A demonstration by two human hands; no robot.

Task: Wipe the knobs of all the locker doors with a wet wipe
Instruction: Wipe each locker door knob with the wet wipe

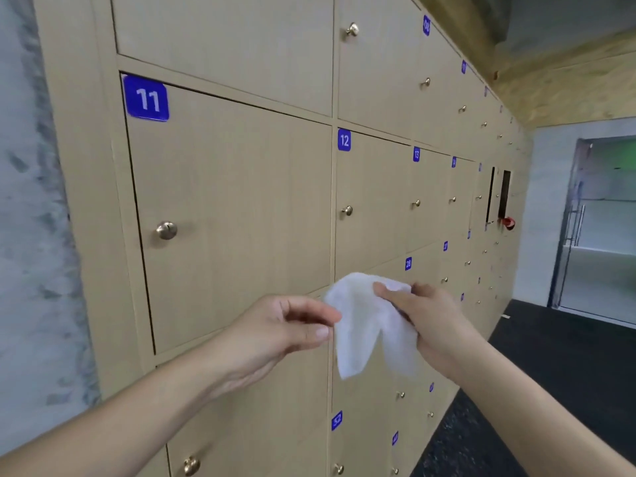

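Note:
A white wet wipe hangs between my hands in front of the light wooden lockers. My left hand pinches its left edge between thumb and forefinger. My right hand grips its right side, thumb lying across the top. Locker door 11 carries a round brass knob up and to the left of my hands. Door 12 has a smaller knob above the wipe. Another knob shows at the bottom left, below my left forearm.
The locker wall runs away to the right with several numbered doors and brass knobs. One locker far down stands open, a red object at its edge. A grey wall is at the left, dark floor at the right, a glass door beyond.

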